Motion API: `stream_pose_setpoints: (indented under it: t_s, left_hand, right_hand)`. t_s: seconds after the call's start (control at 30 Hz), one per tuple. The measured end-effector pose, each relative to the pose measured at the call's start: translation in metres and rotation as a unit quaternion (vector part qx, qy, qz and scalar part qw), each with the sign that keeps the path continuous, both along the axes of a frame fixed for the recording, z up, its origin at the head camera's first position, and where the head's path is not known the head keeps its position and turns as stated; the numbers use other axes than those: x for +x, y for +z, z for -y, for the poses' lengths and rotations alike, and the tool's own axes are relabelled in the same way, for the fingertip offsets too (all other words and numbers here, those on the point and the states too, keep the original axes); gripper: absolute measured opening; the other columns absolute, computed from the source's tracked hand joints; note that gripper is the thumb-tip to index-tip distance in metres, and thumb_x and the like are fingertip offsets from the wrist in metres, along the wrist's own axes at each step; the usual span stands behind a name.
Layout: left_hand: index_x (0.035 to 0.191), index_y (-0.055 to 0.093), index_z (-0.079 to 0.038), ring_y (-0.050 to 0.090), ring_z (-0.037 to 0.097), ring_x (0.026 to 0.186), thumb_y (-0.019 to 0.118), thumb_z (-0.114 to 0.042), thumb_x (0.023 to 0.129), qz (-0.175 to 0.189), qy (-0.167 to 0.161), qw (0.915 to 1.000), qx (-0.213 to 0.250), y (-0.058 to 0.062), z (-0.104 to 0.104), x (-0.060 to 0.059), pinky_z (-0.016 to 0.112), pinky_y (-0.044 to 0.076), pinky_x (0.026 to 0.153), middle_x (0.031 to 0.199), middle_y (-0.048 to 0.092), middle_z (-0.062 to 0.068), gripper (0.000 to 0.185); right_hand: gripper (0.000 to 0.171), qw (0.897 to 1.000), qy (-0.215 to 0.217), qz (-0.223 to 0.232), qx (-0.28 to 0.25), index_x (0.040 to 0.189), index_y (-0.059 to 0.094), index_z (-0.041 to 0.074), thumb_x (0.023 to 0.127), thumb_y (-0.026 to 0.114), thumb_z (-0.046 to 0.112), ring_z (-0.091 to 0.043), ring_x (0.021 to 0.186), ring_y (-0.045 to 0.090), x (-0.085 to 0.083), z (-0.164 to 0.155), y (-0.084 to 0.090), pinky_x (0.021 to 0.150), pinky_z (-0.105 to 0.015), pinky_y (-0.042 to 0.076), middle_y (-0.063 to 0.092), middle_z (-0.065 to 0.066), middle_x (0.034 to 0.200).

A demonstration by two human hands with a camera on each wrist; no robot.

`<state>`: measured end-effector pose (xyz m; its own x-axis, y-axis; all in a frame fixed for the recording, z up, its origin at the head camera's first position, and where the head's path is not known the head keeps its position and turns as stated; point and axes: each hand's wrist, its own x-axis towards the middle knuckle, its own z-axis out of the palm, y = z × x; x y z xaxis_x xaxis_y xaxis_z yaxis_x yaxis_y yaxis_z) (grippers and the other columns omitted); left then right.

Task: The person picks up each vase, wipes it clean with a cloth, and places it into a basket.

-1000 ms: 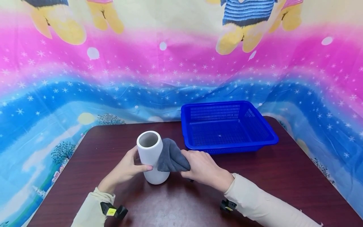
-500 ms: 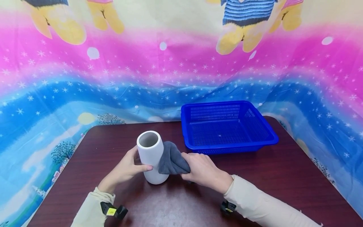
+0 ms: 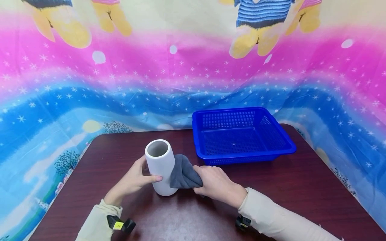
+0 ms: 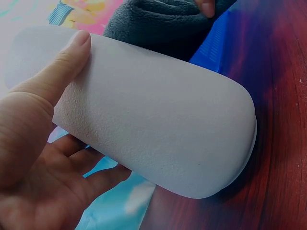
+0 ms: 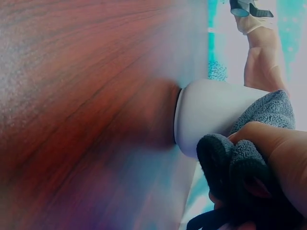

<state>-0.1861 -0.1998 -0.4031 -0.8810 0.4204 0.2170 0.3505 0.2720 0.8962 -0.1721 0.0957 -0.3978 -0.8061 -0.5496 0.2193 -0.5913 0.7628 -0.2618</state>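
A white vase (image 3: 161, 167) stands upright on the dark red wooden table (image 3: 126, 147), its round mouth facing up. My left hand (image 3: 137, 177) grips it from the left, thumb across the front and the other fingers behind. In the left wrist view the thumb lies along the pale wall of the vase (image 4: 163, 115). My right hand (image 3: 215, 182) holds a bunched grey cloth (image 3: 182, 172) against the vase's right side. Folds of the fluffy cloth (image 5: 264, 112) stick out around the fingers in the right wrist view, beside the vase's lower part.
A blue plastic basket (image 3: 241, 155) with perforated walls sits at the back right of the table, just beyond my right hand. Behind the table hangs a colourful printed curtain (image 3: 169, 87). Black wrist cameras (image 3: 120, 224) are strapped at both sleeves.
My right hand and the grey cloth have slid a little downward along the vase's right side. The left hand and the vase have stayed in place.
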Motion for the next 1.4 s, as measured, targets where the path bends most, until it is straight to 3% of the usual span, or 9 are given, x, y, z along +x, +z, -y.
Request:
stream_pose_setpoints:
  t_s: [1.4]
  left_hand:
    - [0.144, 0.045, -0.006, 0.069, 0.011, 0.105, 0.083, -0.008, 0.082, 0.003, -0.002, 1.0, 0.002, 0.001, 0.0, 0.0, 0.031, 0.058, 0.087, 0.131, 0.062, 0.018, 0.073]
  right_hand:
    - [0.034, 0.998, 0.004, 0.015, 0.06, 0.082, 0.055, 0.016, 0.068, 0.084, 0.027, -0.009, 0.053, 0.045, 0.003, -0.004, -0.018, 0.046, -0.028, 0.035, 0.052, 0.006, 0.063]
